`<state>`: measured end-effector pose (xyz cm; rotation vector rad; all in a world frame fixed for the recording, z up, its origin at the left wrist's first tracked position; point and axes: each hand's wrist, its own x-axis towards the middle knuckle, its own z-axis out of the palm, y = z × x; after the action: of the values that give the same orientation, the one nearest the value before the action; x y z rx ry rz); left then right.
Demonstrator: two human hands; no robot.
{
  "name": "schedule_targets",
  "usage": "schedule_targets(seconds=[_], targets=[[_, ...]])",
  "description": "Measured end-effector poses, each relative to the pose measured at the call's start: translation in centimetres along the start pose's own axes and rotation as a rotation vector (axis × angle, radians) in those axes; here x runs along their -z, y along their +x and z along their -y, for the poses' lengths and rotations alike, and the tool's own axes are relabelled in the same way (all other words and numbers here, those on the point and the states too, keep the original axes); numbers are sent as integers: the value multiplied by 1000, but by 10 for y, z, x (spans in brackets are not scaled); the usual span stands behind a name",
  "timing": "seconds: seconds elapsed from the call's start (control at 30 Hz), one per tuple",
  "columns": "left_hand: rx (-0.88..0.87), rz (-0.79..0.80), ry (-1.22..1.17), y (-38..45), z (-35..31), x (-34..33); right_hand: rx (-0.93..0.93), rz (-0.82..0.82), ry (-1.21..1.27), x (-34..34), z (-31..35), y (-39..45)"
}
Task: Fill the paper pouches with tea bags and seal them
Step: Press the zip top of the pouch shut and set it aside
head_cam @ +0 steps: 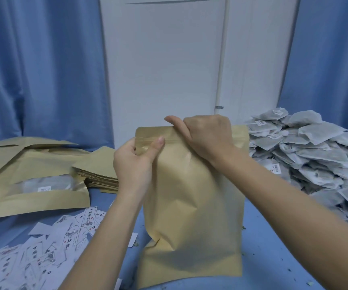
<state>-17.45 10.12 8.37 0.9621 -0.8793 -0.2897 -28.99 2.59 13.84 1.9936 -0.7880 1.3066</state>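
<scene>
1. A bulging paper pouch (192,197) stands upright at the desk's (277,260) near middle.
2. The left hand (133,164) pinches its top left corner; the right hand (206,137) pinches the top strip.
3. Tea bags (315,151) are heaped at the right edge, and flat pouches (33,164) lie at the left edge.

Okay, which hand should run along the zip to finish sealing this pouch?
Probably the right hand. It already pinches the pouch top near mid-strip, with unpressed zip toward the right edge. The left hand grips the left corner, steadying it.
</scene>
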Motion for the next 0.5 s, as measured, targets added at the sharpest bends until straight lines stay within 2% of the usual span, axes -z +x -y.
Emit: schedule_targets(seconds=[0.03,0.1,0.17,0.23,0.27,0.37,0.43,0.5], targets=[[-9,-1,10,0,0,-2,-24,107,-6,-2,4,3],[-23,10,28,-3,2,-8,-29,143,-105,-6,16,5],[0,-2,-8,-6,5,-12,-69,11,-145,-7,29,5],[10,0,-15,-6,9,-11,-75,-112,-81,-12,31,8],[-4,4,26,-6,10,-8,-57,-87,-30,-15,28,7],[-56,-25,104,-1,14,7,-40,129,32,-18,4,0],[-81,-13,111,-1,14,11,-80,99,-37,-16,-12,-4],[-96,-6,131,1,12,12,-123,147,6,-19,-24,-4]])
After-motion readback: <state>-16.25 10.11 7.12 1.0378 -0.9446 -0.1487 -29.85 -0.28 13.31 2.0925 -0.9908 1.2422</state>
